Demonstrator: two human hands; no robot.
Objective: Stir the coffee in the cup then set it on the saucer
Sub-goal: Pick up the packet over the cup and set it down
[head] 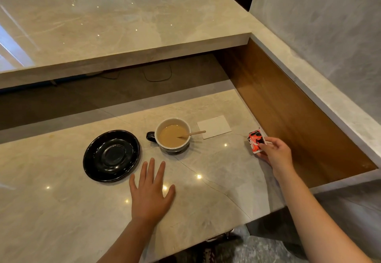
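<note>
Now I am keeping my left hand [151, 192] flat with fingers spread wide, my right hand [275, 153] is pinching a red packet [255, 140], and the cup [172, 135] is sitting beside the saucer [92, 159], so a rushed grab for the stick [194, 133] might be spilling coffee.

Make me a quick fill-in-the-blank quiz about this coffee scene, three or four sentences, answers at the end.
1. The stirrer stands in the ____.
2. The saucer lies to the ____ of the cup.
3. The red packet is held by the ____ hand.
4. The left hand rests flat on the ____.

Answers: cup; left; right; counter
</note>
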